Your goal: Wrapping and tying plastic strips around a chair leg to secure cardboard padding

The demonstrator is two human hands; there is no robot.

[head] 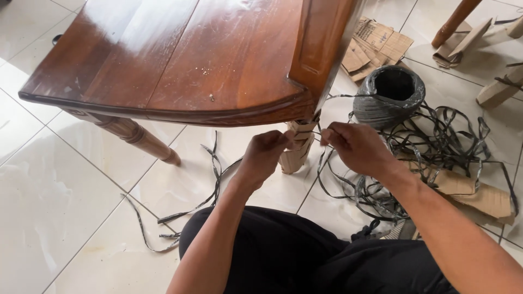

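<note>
Black strap [313, 132] pinched taut by left hand [265, 154] and right hand [354, 147]; hollow strap coil [388, 96] nearby.

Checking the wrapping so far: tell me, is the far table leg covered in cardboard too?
No, the far table leg shows bare turned wood, while only the leg at the hands wears cardboard wrap.

I log a glossy white tiled floor [65, 207], a dark wooden table [180, 54] on turned legs, flattened cardboard scraps [376, 46], daylight glare.

Bare table leg [143, 140], left. Flattened cardboard [376, 46], far right. Chair leg [455, 22], far right corner. White floor tiles [60, 218] throughout.
</note>
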